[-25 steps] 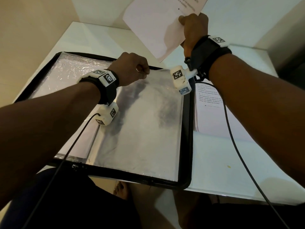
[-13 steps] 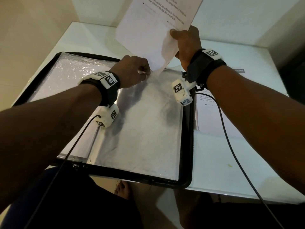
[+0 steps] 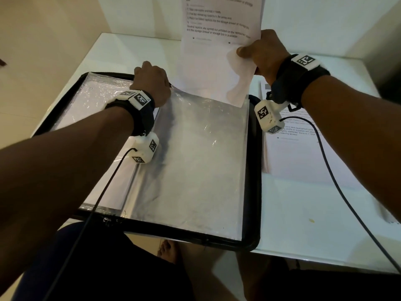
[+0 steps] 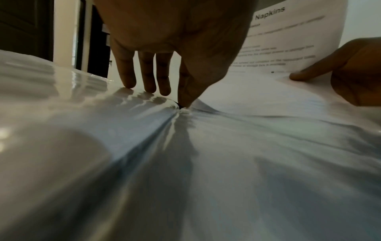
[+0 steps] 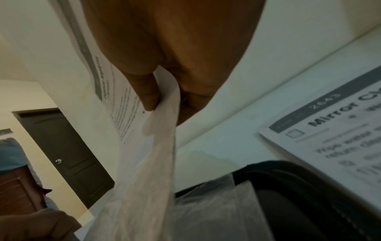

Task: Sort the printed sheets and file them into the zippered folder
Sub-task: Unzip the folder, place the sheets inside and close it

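Note:
A black zippered folder lies open on the white table, with clear plastic sleeves inside. My left hand pinches the top edge of the right-hand sleeve between thumb and forefinger and lifts it. My right hand grips a printed sheet by its right edge, thumb on the front. The sheet stands almost upright and its bottom edge sits in the sleeve's mouth. A stack of printed sheets lies to the right of the folder.
The folder's near edge overhangs the table's front edge. A white wall rises behind the table, a beige one on the left. Cables run from both wrist cameras. My knees and bare feet show below the table.
My right hand has brought the sheet down and toward me, turning it upright, so its bottom edge now meets the sleeve's mouth. My left hand keeps pinching the sleeve's top edge.

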A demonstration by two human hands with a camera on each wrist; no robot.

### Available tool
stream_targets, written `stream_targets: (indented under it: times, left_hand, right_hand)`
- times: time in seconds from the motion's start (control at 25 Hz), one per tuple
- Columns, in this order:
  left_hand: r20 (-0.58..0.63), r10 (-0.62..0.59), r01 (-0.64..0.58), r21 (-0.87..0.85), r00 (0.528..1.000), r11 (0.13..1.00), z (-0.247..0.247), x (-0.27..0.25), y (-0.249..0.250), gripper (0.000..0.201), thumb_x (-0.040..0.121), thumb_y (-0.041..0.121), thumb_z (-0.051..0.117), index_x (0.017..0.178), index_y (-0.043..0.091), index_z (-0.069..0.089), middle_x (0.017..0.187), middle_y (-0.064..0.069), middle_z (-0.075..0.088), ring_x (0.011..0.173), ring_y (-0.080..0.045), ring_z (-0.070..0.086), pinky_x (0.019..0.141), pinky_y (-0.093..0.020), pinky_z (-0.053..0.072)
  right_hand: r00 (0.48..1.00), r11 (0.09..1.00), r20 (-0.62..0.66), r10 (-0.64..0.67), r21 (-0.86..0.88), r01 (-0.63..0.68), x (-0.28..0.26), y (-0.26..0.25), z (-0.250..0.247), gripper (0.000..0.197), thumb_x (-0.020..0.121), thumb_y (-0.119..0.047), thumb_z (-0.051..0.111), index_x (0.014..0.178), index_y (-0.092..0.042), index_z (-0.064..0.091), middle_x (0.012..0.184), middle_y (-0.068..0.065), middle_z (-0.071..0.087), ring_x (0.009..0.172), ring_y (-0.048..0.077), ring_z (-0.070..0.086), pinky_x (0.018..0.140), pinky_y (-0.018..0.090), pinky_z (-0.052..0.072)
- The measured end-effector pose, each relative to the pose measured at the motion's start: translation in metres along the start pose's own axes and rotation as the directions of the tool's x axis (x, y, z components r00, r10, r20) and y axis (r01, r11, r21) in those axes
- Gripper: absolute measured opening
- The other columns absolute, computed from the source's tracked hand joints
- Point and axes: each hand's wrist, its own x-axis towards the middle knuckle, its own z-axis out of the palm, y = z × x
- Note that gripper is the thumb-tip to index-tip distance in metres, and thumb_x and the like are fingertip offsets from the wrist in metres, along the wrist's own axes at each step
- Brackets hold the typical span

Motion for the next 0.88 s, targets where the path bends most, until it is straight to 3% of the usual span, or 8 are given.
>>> stream_targets:
  times: [0.16, 0.24, 0.32, 0.36, 0.56, 0.76, 0.88]
  left_hand:
    - [0.045, 0.047, -0.042, -0.117, 0.998, 0.992, 0.000, 0.001, -0.002, 0.016, 0.083, 0.028, 0.063, 0.083, 0.042, 0.072, 0.116, -0.014, 0.062, 0.115, -0.041, 0.058, 0.099, -0.053, 0.052]
    - [0.065, 0.091, -0.081, -0.151, 0.994, 0.985, 0.002, 0.003, -0.001, 0.027, 0.078, 0.031, 0.061, 0.068, 0.056, 0.063, 0.110, -0.009, 0.065, 0.111, -0.038, 0.060, 0.096, -0.054, 0.054]
    - [0.075, 0.119, -0.106, -0.152, 0.990, 0.983, 0.006, 0.006, -0.002, 0.030, 0.074, 0.034, 0.054, 0.065, 0.062, 0.062, 0.109, -0.007, 0.066, 0.113, -0.036, 0.059, 0.099, -0.053, 0.051]
    - [0.081, 0.120, -0.108, -0.143, 0.989, 0.984, 0.006, 0.006, -0.001, 0.029, 0.075, 0.034, 0.052, 0.069, 0.060, 0.065, 0.111, -0.007, 0.065, 0.115, -0.036, 0.058, 0.100, -0.051, 0.050]
    - [0.011, 0.031, -0.030, -0.013, 0.999, 0.999, 0.006, 0.005, 0.001, 0.025, 0.094, 0.028, 0.052, 0.103, 0.022, 0.075, 0.126, -0.020, 0.051, 0.125, -0.042, 0.046, 0.105, -0.043, 0.040]
    - [-0.115, 0.062, -0.074, -0.107, 0.992, 0.992, 0.007, 0.003, -0.006, 0.019, 0.093, 0.016, 0.060, 0.092, 0.010, 0.078, 0.116, -0.020, 0.059, 0.112, -0.040, 0.056, 0.087, -0.039, 0.048]
    - [-0.136, 0.071, -0.087, -0.120, 0.988, 0.989, 0.005, 0.002, -0.005, 0.021, 0.091, 0.011, 0.058, 0.092, 0.009, 0.079, 0.114, -0.023, 0.061, 0.107, -0.042, 0.060, 0.087, -0.041, 0.053]
  right_hand:
    - [1.000, 0.999, 0.011, -0.012, -0.043, 0.012, 0.002, 0.004, -0.004, 0.036, 0.093, -0.003, 0.061, 0.129, -0.007, 0.064, 0.115, 0.008, 0.071, 0.091, 0.018, 0.071, 0.076, 0.036, 0.063]
    - [1.000, 0.999, -0.004, 0.000, -0.037, 0.000, 0.001, 0.007, -0.005, 0.037, 0.094, -0.002, 0.061, 0.131, -0.006, 0.063, 0.116, 0.009, 0.070, 0.090, 0.017, 0.071, 0.076, 0.036, 0.063]
    - [1.000, 1.000, -0.011, 0.009, -0.018, -0.010, 0.000, 0.009, -0.005, 0.037, 0.094, -0.002, 0.062, 0.130, -0.006, 0.062, 0.114, 0.007, 0.070, 0.091, 0.017, 0.071, 0.077, 0.037, 0.063]
    - [1.000, 1.000, -0.015, 0.014, -0.012, -0.014, -0.001, 0.009, -0.006, 0.037, 0.094, -0.003, 0.062, 0.130, -0.006, 0.061, 0.114, 0.007, 0.069, 0.093, 0.018, 0.070, 0.078, 0.038, 0.063]
    - [0.999, 1.000, -0.035, -0.005, 0.008, 0.005, -0.005, 0.008, -0.008, 0.030, 0.095, -0.002, 0.059, 0.123, -0.010, 0.063, 0.104, 0.000, 0.069, 0.089, 0.015, 0.070, 0.076, 0.035, 0.063]
    - [1.000, 0.998, -0.026, -0.007, 0.060, 0.008, -0.007, 0.006, -0.013, 0.033, 0.092, -0.001, 0.061, 0.124, -0.007, 0.064, 0.115, 0.007, 0.071, 0.097, 0.021, 0.071, 0.077, 0.038, 0.064]
    - [1.000, 0.998, -0.008, 0.004, 0.070, -0.003, -0.008, 0.005, -0.014, 0.036, 0.090, -0.002, 0.063, 0.126, -0.005, 0.064, 0.117, 0.009, 0.071, 0.099, 0.023, 0.072, 0.075, 0.038, 0.064]
